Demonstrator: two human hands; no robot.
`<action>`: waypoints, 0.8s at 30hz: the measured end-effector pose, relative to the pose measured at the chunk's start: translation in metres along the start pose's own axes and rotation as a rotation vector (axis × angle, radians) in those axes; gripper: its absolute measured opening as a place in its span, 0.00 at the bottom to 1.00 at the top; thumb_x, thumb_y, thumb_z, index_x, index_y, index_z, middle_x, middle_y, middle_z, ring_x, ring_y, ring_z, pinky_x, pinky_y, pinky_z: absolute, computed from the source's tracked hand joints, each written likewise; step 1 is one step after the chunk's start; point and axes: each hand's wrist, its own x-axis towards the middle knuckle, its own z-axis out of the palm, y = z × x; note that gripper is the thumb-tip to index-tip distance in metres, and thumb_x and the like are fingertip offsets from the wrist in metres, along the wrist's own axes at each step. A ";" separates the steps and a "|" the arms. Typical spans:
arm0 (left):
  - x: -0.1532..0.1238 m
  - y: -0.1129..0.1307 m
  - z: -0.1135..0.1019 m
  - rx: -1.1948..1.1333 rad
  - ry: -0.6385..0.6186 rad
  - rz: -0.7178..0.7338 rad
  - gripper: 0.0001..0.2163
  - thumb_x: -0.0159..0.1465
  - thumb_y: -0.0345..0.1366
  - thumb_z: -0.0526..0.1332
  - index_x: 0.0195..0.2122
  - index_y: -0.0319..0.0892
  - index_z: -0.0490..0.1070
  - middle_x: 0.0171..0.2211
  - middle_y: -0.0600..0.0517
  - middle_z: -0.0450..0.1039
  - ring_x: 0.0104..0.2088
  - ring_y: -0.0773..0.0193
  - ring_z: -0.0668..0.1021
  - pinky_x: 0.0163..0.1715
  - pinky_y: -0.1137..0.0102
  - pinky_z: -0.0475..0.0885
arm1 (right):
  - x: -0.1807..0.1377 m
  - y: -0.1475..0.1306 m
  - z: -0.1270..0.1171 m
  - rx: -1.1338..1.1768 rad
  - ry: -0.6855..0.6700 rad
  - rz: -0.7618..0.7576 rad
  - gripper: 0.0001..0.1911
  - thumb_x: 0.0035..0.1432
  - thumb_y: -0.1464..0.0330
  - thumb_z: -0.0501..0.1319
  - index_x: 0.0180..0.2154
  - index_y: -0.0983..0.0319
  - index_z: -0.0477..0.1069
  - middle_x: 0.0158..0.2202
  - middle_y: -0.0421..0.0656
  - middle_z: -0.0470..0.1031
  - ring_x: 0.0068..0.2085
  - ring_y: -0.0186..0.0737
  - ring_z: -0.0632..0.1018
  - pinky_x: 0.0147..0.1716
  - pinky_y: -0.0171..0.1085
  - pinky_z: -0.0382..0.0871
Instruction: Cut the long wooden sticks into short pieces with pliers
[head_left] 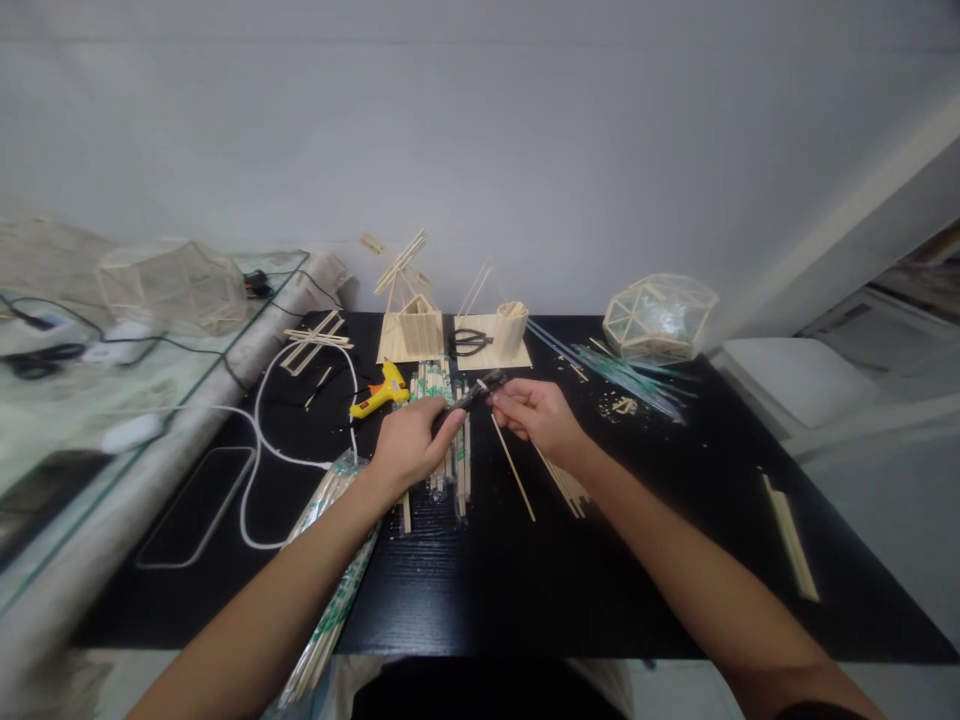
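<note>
1. Left hand (pixel 409 437) grips a black tool (pixel 471 396), right of the glue gun (pixel 380 391).
2. Right hand (pixel 544 417) is near the tool's tip; its grip I can't tell.
3. One stick (pixel 514 470) slants farther right of that glue gun.

A phone (pixel 199 508) lies dark on the left of the black table (pixel 660 590), just beside a looped white cable (pixel 256 405), while a faceted frame (pixel 660 318) sits at the far right corner near the grey wall (pixel 480 140). On the glass table (pixel 191 372) to the left, another frame (pixel 176 287) stands behind a black cord (pixel 180 350), with a white box (pixel 118 343) and a white rounded object (pixel 133 433) nearer. A pale, smooth-topped object (pixel 795 385) stands beyond the black table's right edge.
</note>
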 end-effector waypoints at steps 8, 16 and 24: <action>0.001 -0.007 -0.003 -0.060 0.011 0.086 0.22 0.73 0.52 0.44 0.33 0.43 0.68 0.31 0.49 0.72 0.34 0.58 0.74 0.34 0.67 0.62 | -0.002 -0.008 -0.004 0.130 -0.158 0.127 0.15 0.57 0.57 0.69 0.34 0.64 0.77 0.22 0.37 0.70 0.18 0.24 0.53 0.15 0.30 0.41; 0.004 -0.001 -0.006 -0.062 -0.041 0.028 0.24 0.73 0.53 0.44 0.27 0.44 0.65 0.27 0.50 0.71 0.29 0.59 0.72 0.31 0.67 0.58 | 0.000 0.000 -0.001 0.070 -0.066 0.080 0.17 0.57 0.57 0.69 0.34 0.65 0.76 0.24 0.38 0.71 0.18 0.23 0.57 0.14 0.28 0.47; 0.006 -0.002 -0.006 -0.107 -0.136 -0.013 0.27 0.72 0.56 0.44 0.26 0.44 0.68 0.26 0.49 0.74 0.29 0.58 0.74 0.31 0.67 0.59 | 0.003 -0.008 -0.014 -0.125 -0.097 -0.059 0.27 0.50 0.67 0.73 0.51 0.58 0.68 0.50 0.45 0.73 0.32 0.33 0.80 0.31 0.37 0.82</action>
